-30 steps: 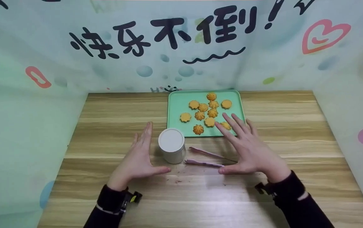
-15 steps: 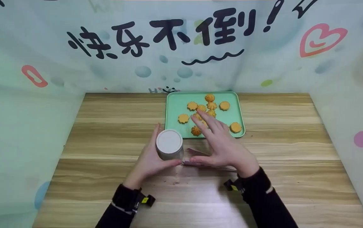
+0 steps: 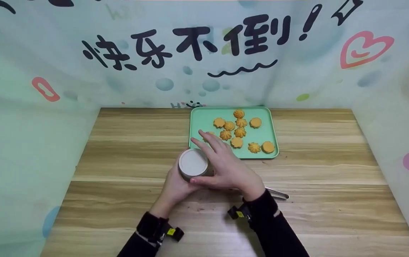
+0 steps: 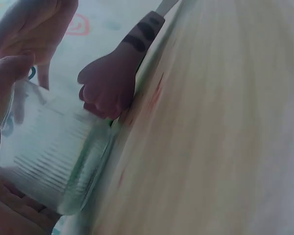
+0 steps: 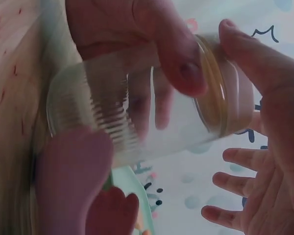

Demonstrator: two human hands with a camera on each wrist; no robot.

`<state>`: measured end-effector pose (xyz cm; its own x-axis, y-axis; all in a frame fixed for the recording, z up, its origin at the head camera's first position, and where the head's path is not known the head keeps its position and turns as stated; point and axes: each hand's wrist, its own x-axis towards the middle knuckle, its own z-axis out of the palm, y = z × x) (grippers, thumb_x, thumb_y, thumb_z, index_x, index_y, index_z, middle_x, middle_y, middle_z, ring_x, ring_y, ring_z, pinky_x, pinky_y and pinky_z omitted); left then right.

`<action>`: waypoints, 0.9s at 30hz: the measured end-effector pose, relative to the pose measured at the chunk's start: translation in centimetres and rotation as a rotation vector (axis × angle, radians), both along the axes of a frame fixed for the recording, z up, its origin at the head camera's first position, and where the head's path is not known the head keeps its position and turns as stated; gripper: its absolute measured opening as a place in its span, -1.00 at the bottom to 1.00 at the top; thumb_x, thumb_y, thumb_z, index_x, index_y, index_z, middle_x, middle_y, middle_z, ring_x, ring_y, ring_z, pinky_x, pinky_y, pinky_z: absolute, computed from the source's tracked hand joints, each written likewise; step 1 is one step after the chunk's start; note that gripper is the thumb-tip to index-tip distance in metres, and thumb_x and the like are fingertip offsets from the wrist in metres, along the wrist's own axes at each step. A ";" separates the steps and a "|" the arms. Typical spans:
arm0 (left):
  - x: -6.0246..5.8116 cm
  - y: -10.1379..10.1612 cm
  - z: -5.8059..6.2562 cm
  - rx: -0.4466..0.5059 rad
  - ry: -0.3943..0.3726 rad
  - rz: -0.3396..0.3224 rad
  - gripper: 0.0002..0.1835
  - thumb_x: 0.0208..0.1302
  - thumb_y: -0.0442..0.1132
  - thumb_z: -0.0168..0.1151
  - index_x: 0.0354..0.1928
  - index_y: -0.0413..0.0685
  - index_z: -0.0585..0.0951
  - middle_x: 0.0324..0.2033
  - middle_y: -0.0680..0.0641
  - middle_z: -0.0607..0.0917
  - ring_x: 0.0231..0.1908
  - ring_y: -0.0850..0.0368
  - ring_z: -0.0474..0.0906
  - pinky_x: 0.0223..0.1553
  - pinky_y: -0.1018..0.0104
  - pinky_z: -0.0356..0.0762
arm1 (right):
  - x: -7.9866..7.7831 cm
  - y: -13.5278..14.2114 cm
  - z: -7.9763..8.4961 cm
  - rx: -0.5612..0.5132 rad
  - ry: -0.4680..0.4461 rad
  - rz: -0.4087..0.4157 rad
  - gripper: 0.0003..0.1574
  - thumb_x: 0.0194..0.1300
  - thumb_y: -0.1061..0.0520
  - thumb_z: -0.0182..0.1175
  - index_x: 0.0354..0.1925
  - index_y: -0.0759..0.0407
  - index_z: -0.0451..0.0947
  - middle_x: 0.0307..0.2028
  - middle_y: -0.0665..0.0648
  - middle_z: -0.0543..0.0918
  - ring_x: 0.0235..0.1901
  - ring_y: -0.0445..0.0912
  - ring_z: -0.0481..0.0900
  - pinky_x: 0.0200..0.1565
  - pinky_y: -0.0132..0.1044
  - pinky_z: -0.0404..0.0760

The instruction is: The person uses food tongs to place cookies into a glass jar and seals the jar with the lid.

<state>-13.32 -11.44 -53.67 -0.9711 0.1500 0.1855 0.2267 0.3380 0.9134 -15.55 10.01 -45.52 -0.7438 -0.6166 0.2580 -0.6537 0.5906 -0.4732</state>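
Observation:
A clear ribbed glass jar [image 5: 137, 147] with a white lid [image 3: 193, 162] stands on the table in front of the tray. My left hand [image 3: 176, 185] grips its side, thumb across the glass in the right wrist view. At the lid is my right hand [image 3: 231, 171], its thumb by the rim and its other fingers stretched out beyond; whether it touches the lid I cannot tell. Beside the jar lie tongs with pink paw-shaped ends [image 4: 110, 88]. In the head view, their metal handle [image 3: 279, 193] shows past my right wrist, the rest mostly hidden.
Behind the jar, a green tray [image 3: 199, 116] holds several flower-shaped cookies [image 3: 240, 132]; my right fingers partly cover one at its left. A printed cloth [image 3: 136, 85] hangs at the table's back edge. Reddish marks [image 4: 157, 90] dot the wooden tabletop [image 3: 126, 150].
My left hand has moved right and closed round the jar. The right hand has travelled left from above the tongs and tray to the jar's lid. The tongs' handle has come into view.

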 end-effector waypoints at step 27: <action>0.0 2.2 1.5 -0.074 0.208 0.109 0.05 -0.19 -0.11 0.70 0.42 -0.24 0.43 0.24 -0.24 0.67 0.26 -0.15 0.65 0.36 -0.11 0.60 | 1.8 -1.0 2.0 -0.179 0.053 -0.067 0.07 0.16 -0.31 0.55 0.49 0.05 0.44 0.28 0.13 0.57 0.27 -0.03 0.50 0.29 -0.08 0.64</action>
